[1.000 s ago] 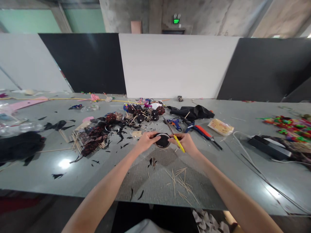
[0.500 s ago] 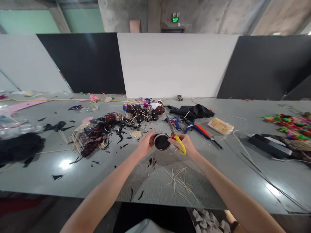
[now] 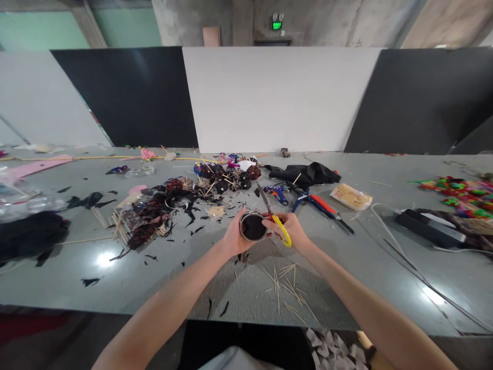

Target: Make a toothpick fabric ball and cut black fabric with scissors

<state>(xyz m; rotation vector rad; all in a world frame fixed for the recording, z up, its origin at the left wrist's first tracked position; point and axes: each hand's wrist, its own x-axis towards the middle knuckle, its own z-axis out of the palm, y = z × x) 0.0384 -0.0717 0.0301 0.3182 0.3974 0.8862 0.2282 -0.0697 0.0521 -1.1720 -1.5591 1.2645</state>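
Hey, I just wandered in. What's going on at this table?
A person is working with both bare hands over a cluttered table. The left hand holds a round, dark-centred piece with a pale rim, and the right hand's fingers reach its other side. The right hand also holds yellow-handled scissors, blades pointing away from the person. Thin wooden sticks lie nearer the person, and stick-studded balls sit farther back.

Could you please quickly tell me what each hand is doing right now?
Left hand: closed, holding the round, black-centred piece.
Right hand: closed, holding the yellow-handled scissors, fingertips at the round piece's edge.
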